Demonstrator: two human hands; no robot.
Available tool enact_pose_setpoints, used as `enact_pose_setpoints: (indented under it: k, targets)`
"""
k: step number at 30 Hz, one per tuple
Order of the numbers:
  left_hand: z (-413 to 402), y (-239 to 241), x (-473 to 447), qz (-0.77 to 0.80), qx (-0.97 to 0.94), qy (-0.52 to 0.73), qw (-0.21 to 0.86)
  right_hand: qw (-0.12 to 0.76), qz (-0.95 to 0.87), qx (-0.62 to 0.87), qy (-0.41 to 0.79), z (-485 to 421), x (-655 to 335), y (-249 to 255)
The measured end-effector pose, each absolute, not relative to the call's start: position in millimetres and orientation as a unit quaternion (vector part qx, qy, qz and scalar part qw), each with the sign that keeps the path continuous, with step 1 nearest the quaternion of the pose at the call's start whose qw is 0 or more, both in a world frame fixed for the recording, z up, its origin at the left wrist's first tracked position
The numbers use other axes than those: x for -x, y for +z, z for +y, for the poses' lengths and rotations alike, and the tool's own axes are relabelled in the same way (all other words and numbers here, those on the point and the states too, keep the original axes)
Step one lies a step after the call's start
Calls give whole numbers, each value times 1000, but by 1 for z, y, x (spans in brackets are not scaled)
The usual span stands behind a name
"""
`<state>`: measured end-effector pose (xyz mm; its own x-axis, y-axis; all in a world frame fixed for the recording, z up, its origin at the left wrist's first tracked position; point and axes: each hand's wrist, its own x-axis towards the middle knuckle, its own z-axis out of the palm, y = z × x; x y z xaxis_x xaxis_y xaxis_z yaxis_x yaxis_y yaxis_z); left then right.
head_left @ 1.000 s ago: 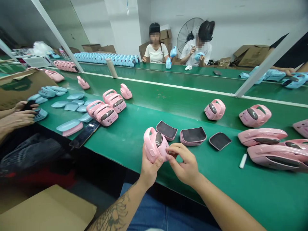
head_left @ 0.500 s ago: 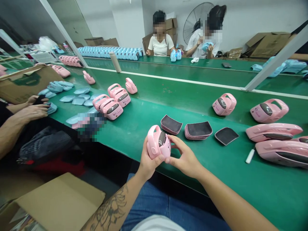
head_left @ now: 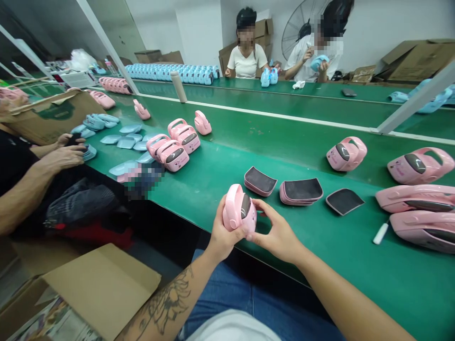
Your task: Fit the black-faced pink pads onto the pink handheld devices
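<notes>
Between my hands is a pink plastic housing with a looped handle and a dark window, held just above the near edge of the green table. My left hand wraps round its left side, thumb across the front. The thumb and fingers of my right hand grip its right side. Just beyond lie dark curved panels with pink rims: a small stack, a thicker stack and a single panel. The underside of the housing is hidden.
More pink housings stand ahead left and at right. A white-handled tool lies near the right-hand housings. On the left, a co-worker's hands work by pale blue parts. An open carton sits low left; two people sit opposite.
The whole view has shifted, so the table's contents appear farther right. Both hands keep hold of the pink housing, which looks turned very slightly.
</notes>
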<state>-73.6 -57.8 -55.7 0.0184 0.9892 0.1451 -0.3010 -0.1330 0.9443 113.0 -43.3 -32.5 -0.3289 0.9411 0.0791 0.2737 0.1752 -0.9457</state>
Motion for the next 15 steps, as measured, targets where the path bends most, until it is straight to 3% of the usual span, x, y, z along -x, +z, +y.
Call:
enact_pose_setpoints:
  k: [7, 15]
  targets:
    - [-58, -45, 72, 404, -464, 566, 548, 393, -625, 414, 533, -44, -111, -35]
    - [-52, -34, 64, 408, -477, 557, 544, 438, -630, 389, 510, -41, -114, -37]
